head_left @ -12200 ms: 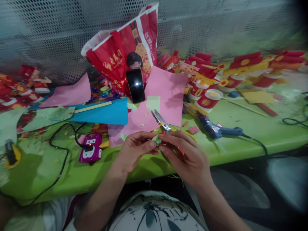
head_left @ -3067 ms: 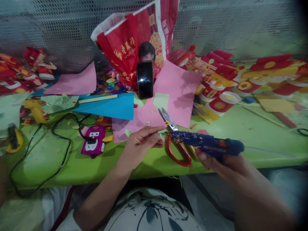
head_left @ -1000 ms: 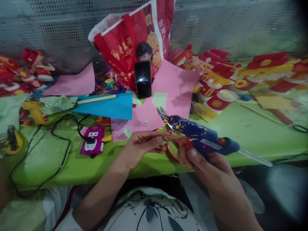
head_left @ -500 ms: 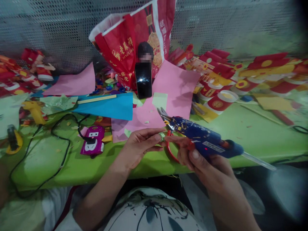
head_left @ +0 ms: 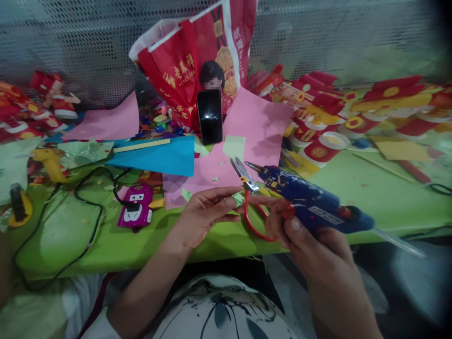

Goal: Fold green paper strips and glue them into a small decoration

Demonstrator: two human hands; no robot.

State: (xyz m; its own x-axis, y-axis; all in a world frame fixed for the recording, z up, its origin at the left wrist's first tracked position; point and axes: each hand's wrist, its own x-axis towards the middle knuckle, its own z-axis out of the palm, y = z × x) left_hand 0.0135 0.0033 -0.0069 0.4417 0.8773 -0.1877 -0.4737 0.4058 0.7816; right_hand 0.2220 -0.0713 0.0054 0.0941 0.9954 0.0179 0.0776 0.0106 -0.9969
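Between thumb and fingers, my left hand (head_left: 208, 212) pinches a small folded piece of light green paper (head_left: 238, 199) above the table's front part. My right hand (head_left: 303, 240) is wrapped around a blue glue gun (head_left: 307, 195), its nozzle pointing up and to the left and a clear glue stick (head_left: 399, 241) jutting from its back end. The right index finger reaches out toward the green paper, a little apart from it. Under and between my hands lie scissors with red handles (head_left: 251, 221), blades pointing away from me, partly hidden by the right hand.
Pink sheets (head_left: 257, 122), a blue sheet (head_left: 158, 160) and scraps cover the green table (head_left: 197, 249). A phone (head_left: 210, 117) leans on a red bag (head_left: 176, 70). A purple power strip (head_left: 136, 205) with a black cord sits left. Paper-cup figures (head_left: 323, 148) stand right; a yellow glue gun (head_left: 51, 165) lies left.
My right hand has moved right with the glue gun, away from the green paper, so more of the scissors shows. My left hand has stayed in place, still pinching the paper.
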